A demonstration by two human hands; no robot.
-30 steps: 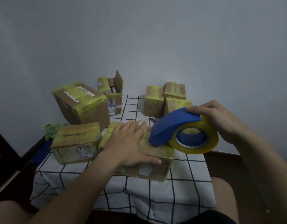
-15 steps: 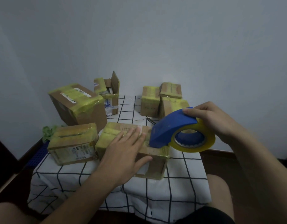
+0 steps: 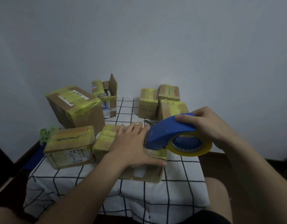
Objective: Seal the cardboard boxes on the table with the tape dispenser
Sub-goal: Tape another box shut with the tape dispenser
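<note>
The cardboard box (image 3: 149,171) at the table's (image 3: 180,196) front edge is pressed flat by the left hand (image 3: 131,146). The blue tape dispenser (image 3: 170,131) is gripped on top by the right hand (image 3: 209,125). The box looks light and may slide, so it is best held down on its lid.

Cardboard, tape, plastic and cloth are showing their finishes.
The near box (image 3: 155,173) is showing matt brown cardboard under glossy, wrinkled yellowish tape; the large box (image 3: 84,120) is carrying a smooth white paper label (image 3: 73,97). The tape dispenser (image 3: 170,130) is looking like smooth, faintly sheened blue plastic, its tape roll (image 3: 191,153) gleaming translucent yellow. The tablecloth (image 3: 180,191) is lying as soft, matt, creased white cloth.
</note>
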